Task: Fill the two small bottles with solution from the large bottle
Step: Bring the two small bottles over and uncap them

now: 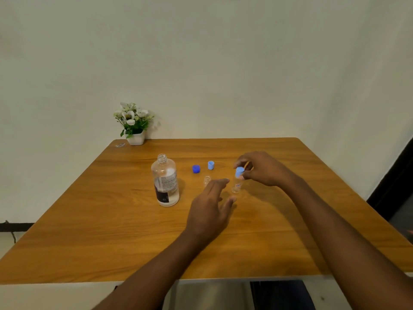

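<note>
head view looked down on a wooden counter (111,220) set against a pale wall (223,63). the large bottle (165,181) stood upright left of centre with its neck uncapped. its wall was clear, with a printed label on the side and a dark panel lower down, and the liquid level inside was hard to read. to its right and a little farther back lay a dark blue cap (196,169). near that, not touching it, a loose pale blue cap (211,165) sat with its open side up.

the uncapped small bottle (207,180), clear, stood between the large bottle and the hands, its lower part hidden behind the left fingertips. the capped small bottle (237,185) was near it on the right, leaning slightly, with a red mark on its label. whether its base rested on the counter could not be told. a fitted cap (239,171), also pale blue, sat on its neck.

the right hand (261,170) pinched the fitted cap between thumb and curled fingers. the left hand (211,204) hovered low, in front of the two small bottles, with fingers straight and loosely spread and the thumb pointing toward the capped one. it held nothing.

at the far left corner of the counter stood a white pot of white flowers (134,126), close to the wall. a small clear scrap (120,145) lay just beside it.
</note>
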